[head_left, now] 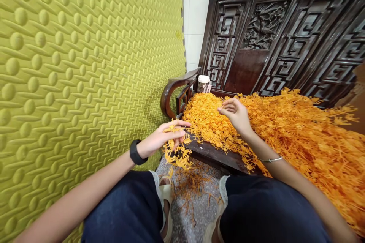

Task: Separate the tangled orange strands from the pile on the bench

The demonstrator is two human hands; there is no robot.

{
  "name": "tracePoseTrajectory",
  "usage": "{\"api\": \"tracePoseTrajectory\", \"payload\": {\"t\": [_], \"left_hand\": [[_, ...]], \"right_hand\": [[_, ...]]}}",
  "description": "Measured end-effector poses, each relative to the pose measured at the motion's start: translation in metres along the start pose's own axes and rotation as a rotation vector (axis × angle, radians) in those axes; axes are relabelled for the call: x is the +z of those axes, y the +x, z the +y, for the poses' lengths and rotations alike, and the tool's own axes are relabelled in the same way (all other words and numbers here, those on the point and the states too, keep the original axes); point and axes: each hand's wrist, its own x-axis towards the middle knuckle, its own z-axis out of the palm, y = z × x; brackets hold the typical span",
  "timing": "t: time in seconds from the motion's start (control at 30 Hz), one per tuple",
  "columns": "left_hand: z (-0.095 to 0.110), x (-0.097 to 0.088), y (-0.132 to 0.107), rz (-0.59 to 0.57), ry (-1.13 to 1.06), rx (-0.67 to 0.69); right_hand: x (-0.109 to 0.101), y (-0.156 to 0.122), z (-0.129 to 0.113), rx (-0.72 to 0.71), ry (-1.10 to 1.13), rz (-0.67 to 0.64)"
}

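Several orange sprigs hang around and below the half-curled fingers of the left hand, loosely gripped; the right hand, fingers bent toward the thumb, is over the orange pile, its grip impossible to tell

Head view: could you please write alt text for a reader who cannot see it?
A person's left hand holds orange sprigs, and the right hand is over an orange heap on a dark carved bench. A cup stands by the armrest; a bumpy yellow mat fills the left side.
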Motion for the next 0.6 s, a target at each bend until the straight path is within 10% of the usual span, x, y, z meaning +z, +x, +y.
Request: {"api": "tracePoseTrajectory", "payload": {"t": [0.27, 0.6], "left_hand": [[0.000, 0.001, 0.005, -0.001, 0.042, 0.050], [-0.001, 0.005, 0.010, 0.036, 0.015, 0.101]], "right_hand": [[0.003, 0.009, 0.022, -0.122, -0.473, -0.135], [0.025, -0.034, -0.079, -0.067, -0.018, -0.865]]}}
